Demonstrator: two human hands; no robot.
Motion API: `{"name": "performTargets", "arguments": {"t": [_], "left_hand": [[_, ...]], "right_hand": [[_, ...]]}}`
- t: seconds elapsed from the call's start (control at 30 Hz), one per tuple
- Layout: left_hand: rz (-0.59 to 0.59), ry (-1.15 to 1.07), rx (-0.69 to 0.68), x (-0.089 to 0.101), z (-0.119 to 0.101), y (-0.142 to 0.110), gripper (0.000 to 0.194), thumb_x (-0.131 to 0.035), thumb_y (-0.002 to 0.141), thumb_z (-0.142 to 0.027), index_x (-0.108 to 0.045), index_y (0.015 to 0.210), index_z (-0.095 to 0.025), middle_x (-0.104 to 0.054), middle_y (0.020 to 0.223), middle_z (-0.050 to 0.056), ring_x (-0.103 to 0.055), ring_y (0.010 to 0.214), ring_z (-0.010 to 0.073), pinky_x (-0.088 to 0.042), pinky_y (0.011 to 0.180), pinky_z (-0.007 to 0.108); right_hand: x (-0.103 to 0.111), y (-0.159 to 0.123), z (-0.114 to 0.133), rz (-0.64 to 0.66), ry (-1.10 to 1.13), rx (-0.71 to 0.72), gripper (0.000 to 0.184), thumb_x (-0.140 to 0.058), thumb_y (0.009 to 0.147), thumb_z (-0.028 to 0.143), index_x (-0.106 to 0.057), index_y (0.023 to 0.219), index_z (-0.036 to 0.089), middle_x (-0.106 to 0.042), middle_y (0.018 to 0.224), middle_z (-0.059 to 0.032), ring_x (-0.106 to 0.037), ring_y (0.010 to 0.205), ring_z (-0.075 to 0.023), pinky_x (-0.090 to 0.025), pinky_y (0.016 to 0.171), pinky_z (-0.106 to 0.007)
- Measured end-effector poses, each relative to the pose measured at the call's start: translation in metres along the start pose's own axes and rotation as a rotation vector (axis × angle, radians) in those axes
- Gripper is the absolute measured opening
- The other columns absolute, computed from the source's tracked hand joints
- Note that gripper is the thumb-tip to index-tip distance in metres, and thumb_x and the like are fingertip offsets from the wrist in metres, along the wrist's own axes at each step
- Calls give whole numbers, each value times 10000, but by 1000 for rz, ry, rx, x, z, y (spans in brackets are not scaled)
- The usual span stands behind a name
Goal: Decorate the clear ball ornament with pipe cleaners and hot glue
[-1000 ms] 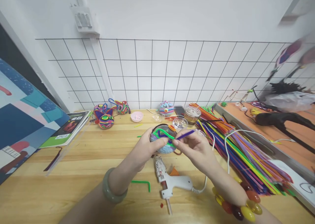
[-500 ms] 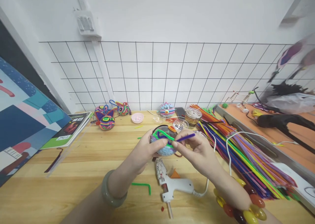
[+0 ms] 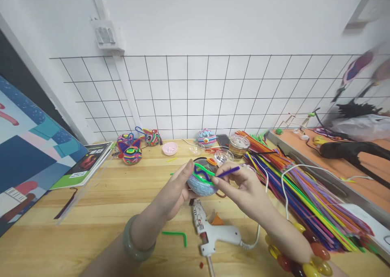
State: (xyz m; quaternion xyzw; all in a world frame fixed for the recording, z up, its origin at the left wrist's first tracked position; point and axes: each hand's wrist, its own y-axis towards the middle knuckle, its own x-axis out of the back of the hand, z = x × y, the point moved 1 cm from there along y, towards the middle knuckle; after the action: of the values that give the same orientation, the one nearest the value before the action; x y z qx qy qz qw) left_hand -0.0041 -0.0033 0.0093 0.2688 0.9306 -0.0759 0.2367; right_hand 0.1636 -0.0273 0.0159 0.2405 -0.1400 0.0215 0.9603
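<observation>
My left hand point(image 3: 179, 185) cups a round craft ball point(image 3: 202, 187) from the left side, its thumb raised along the edge. Light-blue strands cover the ball's near side. Bright green strips frame a zigzag of purple pipe cleaner point(image 3: 201, 172) on the ball's face, and an orange button-like disc point(image 3: 211, 161) shows at the top. Between thumb and fingers, my right hand point(image 3: 243, 183) pinches that purple pipe cleaner, whose straight free end sticks out to the right. Below the ball lies a white hot glue gun point(image 3: 224, 234). The ball's underside is hidden.
Bundles of coloured pipe cleaners point(image 3: 310, 200) lie at right beside a white cable point(image 3: 283, 187). Along the back stand finished yarn-like balls point(image 3: 132, 155), a pink dish point(image 3: 170, 148) and a clear lidded jar point(image 3: 239, 147). A bent green piece point(image 3: 179, 233) lies near the front.
My left thumb has lifted off the strips and moved up to the left, uncovering more of the purple zigzag. My right hand keeps its pinch. The view has tilted slightly.
</observation>
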Motion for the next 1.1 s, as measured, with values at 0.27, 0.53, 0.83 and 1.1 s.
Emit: {"name": "performTargets", "arguments": {"t": [0.27, 0.53, 0.83, 1.1], "left_hand": [[-10, -3, 4, -1, 2, 0, 626, -439, 860, -632, -604, 1229, -155, -627, 1252, 157, -540, 1211, 302, -451, 977, 428], [-7, 4, -29, -2, 3, 1, 601, -431, 873, -615, -604, 1225, -160, -615, 1277, 149, -549, 1201, 289, -463, 969, 404], [13, 29, -88, 1, 5, 1, 394, -604, 865, -387, -584, 1208, -194, -608, 1279, 114, -558, 1182, 258, -449, 984, 371], [17, 128, -122, -1, 1, 2, 465, -688, 807, -255, -545, 1241, -172, -626, 1207, 122, -582, 1109, 245, -453, 959, 365]], "right_hand": [[2, 2, -3, 1, -39, 22, 130, -644, 831, 304, -609, 775, 192, -533, 631, 20, -521, 526, -130, -433, 493, -281], [4, 2, -1, 23, -57, 39, 133, -631, 848, 305, -609, 766, 203, -540, 615, 22, -525, 536, -133, -430, 513, -286], [3, 1, -2, 26, 1, 7, 134, -645, 836, 316, -610, 778, 200, -546, 676, 2, -532, 570, -141, -447, 474, -272], [4, 2, -1, 33, -55, 41, 111, -627, 846, 269, -591, 765, 202, -535, 644, 13, -511, 552, -130, -429, 486, -269]]}}
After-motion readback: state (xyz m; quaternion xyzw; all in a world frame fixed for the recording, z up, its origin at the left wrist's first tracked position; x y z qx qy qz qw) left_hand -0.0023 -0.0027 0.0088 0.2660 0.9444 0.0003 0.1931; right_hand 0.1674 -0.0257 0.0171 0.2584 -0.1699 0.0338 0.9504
